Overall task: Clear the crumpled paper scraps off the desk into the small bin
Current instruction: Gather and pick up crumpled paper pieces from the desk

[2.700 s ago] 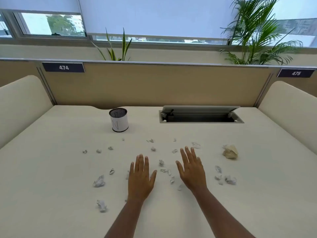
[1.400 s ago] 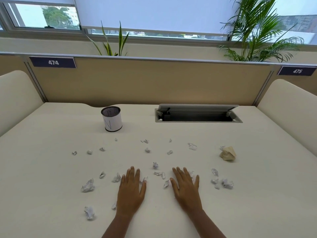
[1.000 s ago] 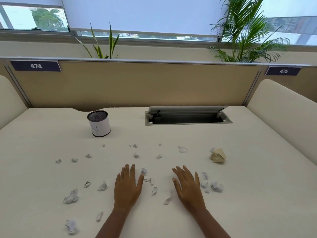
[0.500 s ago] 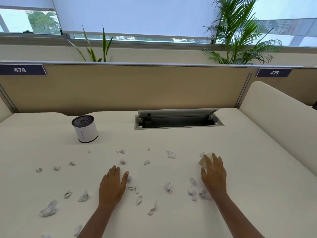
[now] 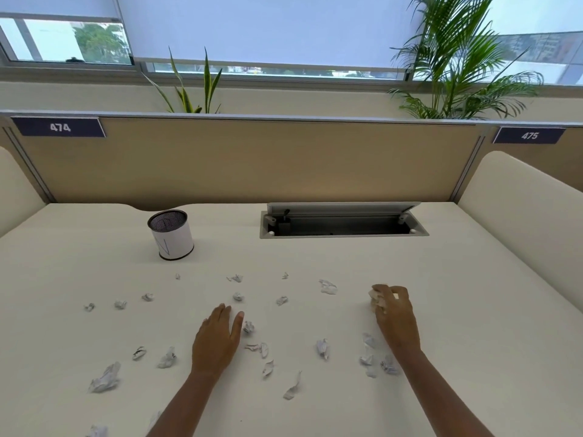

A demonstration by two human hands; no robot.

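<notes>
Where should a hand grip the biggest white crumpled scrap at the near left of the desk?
Pinch the large white crumpled paper scrap across its narrow middle, coming straight down from above. It lies flat and elongated, slanting up toward the right, with bare cream desk all around, so nothing blocks a top approach. The left hand, resting flat nearby, is probably the closer one; the right hand is already closed on a beige wad.

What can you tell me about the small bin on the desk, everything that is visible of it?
The small bin is a short upright cylinder. Its wall looks wrapped in white paper with faint pen strokes; the rim and base edge are dark, and the inside looks like dark mesh. It stands on the desk at the far left, left of the open cable tray. No hand touches it, and no scrap lies against it. Whether it holds anything cannot be told.
</notes>
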